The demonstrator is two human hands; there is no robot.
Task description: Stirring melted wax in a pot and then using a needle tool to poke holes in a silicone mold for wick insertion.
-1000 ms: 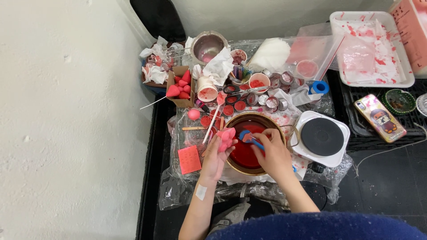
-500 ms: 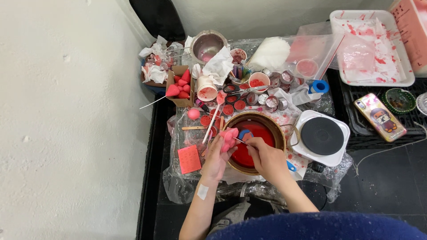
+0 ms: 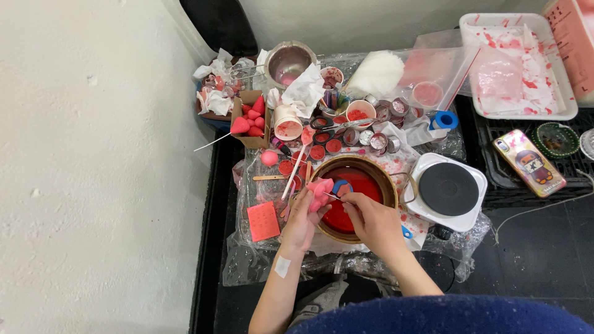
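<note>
Head view looks straight down on a cluttered craft table covered in clear plastic sheet [image 3: 247, 272]. Left hand [image 3: 303, 219] is closed around a pink wax shape [image 3: 320, 190], holding it at the near-left rim of a round pot of red liquid wax [image 3: 362, 185]. Right hand [image 3: 371, 222] pinches a thin stick [image 3: 337, 198] between its fingertips, the tip touching the pink shape above the pot. Just right of the pot sits a white hot plate [image 3: 448, 188] with a black disc. Behind the pot lie small red-filled tins [image 3: 325, 150], and a cardboard box of red strawberry-shaped pieces [image 3: 250, 117] stands further left. A phone [image 3: 529, 162] lies well apart on the right.
</note>
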